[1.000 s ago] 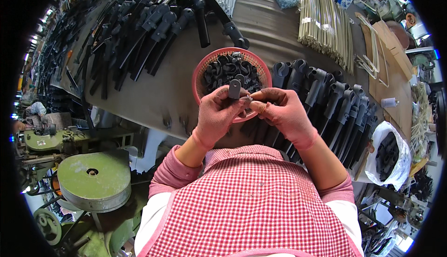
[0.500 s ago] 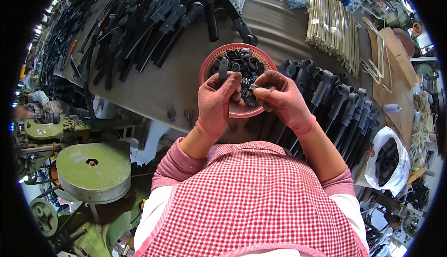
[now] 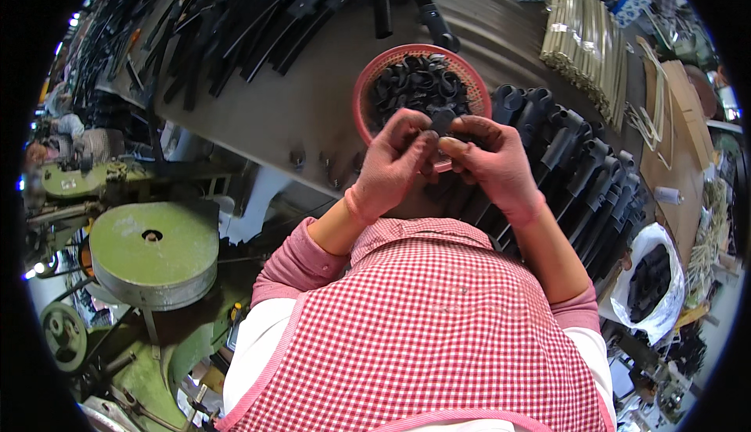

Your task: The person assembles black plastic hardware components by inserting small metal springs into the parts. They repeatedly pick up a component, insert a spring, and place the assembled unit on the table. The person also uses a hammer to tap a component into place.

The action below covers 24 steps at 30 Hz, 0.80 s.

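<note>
Open tabletop (image 3: 258, 115) left of the red basket (image 3: 361, 102), dense black tubes (image 3: 565, 139) close on its right

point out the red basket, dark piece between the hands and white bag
Red basket (image 3: 361, 107), head view: on its left rim.
Dark piece (image 3: 443, 121), head view: on its visible face.
White bag (image 3: 677, 283), head view: on its right side.

Pink-gloved left hand (image 3: 391, 164) and pink-gloved right hand (image 3: 502, 164) close the gap, the dark, flat, round-ended piece (image 3: 443, 121) now between their fingertips, and the round red plastic basket (image 3: 361, 97) slides up and right in view!
</note>
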{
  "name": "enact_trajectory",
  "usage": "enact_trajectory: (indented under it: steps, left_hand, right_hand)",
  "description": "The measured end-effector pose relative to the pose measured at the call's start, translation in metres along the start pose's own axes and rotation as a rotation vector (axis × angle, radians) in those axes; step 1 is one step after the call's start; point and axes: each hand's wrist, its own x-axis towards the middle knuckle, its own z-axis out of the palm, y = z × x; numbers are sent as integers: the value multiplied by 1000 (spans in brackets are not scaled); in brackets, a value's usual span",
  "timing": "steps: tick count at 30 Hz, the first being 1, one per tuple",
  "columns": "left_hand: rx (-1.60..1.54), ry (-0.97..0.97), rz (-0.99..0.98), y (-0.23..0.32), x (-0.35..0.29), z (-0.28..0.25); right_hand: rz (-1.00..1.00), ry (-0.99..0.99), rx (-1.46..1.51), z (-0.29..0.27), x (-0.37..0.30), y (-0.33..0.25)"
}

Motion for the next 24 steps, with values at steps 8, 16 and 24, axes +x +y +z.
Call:
enact_trajectory:
  steps: [8, 16, 24]
  left_hand:
    - [-234, 30, -199, -25, -35, -31]
    - [-343, 148, -170, -17, -36, -34]
    - [-405, 171, -227, -10, -24, -32]
  right_hand:
    - [-171, 48, -134, 24, 1, 42]
    - [-534, 60, -645, 34, 12, 34]
    - [-808, 61, -1111, 16, 16, 11]
